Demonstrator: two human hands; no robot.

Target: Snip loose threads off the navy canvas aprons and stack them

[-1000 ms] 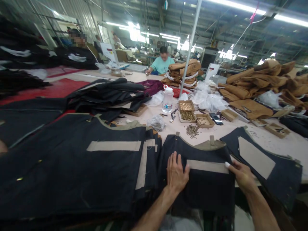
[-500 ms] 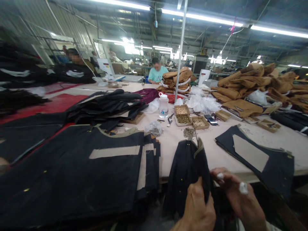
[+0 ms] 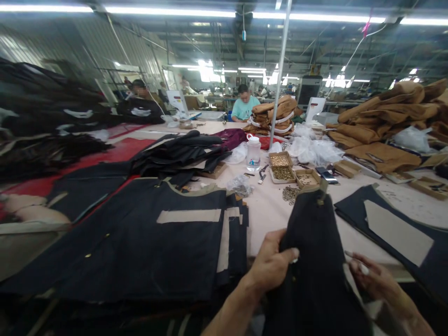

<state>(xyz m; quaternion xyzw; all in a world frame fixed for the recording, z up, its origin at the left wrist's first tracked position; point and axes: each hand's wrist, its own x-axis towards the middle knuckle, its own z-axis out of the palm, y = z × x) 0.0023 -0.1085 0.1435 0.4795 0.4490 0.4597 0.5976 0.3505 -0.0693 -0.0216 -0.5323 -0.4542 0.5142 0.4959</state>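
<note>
A dark navy fabric piece (image 3: 317, 261) with a beige-bound edge hangs folded in front of me at the table's edge. My left hand (image 3: 271, 261) grips its left side, the thumb lying over the front. At the right edge, my right hand (image 3: 374, 277) has its bent fingers closed on the beige-edged cloth. White wrapping shows on fingers of both hands. A small metal fitting (image 3: 320, 201) sits near the top of the piece. To the left lies a stack of similar dark pieces (image 3: 140, 252) with beige strips and brass-coloured studs.
Beyond are boxes of small metal parts (image 3: 283, 173), a loose heap of rings (image 3: 290, 195), a water bottle (image 3: 253, 154) and a metal pole (image 3: 281, 74). Another dark piece (image 3: 381, 224) lies right. A co-worker's arm (image 3: 35, 210) reaches in at left; another person (image 3: 245, 105) sits opposite.
The view has swung left. My left hand has shifted to the left side of the fabric piece, and my right hand is now at its right edge. The piece shows more broadly.
</note>
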